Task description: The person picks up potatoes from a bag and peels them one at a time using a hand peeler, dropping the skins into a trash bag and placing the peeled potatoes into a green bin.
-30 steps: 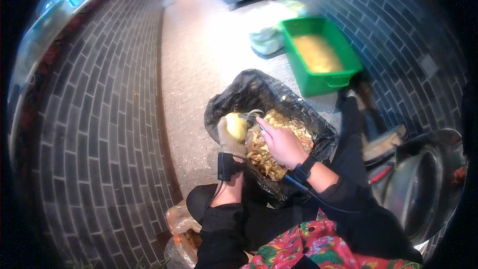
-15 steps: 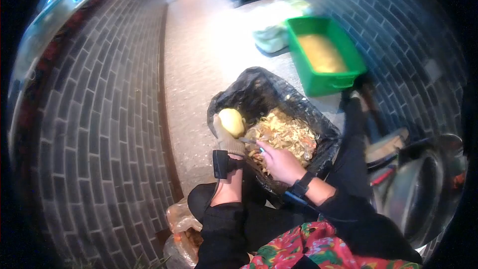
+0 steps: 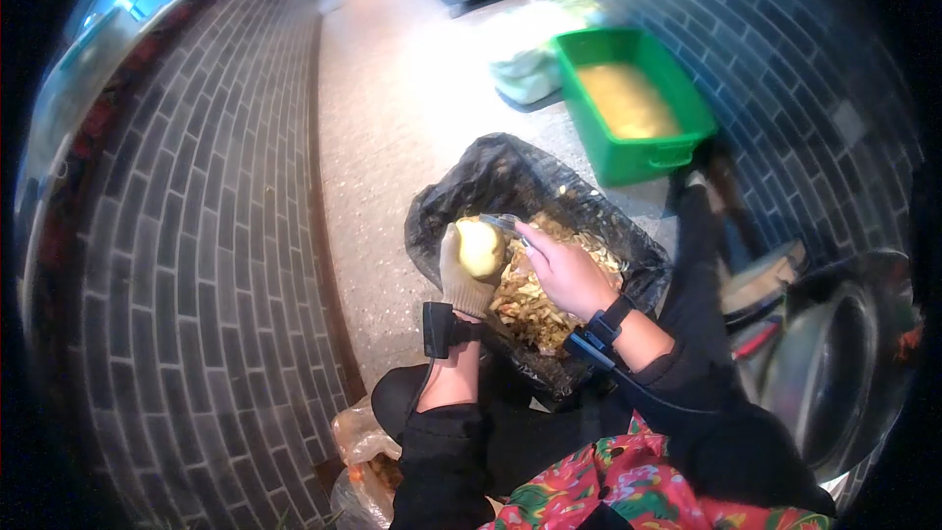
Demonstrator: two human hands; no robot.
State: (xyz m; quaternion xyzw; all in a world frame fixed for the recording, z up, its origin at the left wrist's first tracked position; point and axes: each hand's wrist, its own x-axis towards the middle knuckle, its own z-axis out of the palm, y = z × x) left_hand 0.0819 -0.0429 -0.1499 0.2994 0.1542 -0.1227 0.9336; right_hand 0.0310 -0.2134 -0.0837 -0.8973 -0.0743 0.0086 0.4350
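My left hand (image 3: 462, 280), in a light knitted glove, is closed around a pale peeled potato (image 3: 481, 247). In my right hand (image 3: 566, 273) is a peeler (image 3: 502, 223), its head at the potato's upper edge. Both hands are over a container lined with a black plastic bag (image 3: 453, 186). A heap of peelings (image 3: 535, 309) fills much of its bottom, partly hidden by my right hand and forearm.
A green tub (image 3: 628, 159) with yellowish contents stands at the back right, beside a pale bag (image 3: 530, 74). A clear plastic bag (image 3: 365, 432) lies at lower left. Metal pans (image 3: 819, 383) are at right. Brick walls (image 3: 196, 236) flank the floor.
My right hand has moved the peeler up from the potato's lower side to its top edge. The potato is turned slightly in my left hand, and the view has shifted a little.
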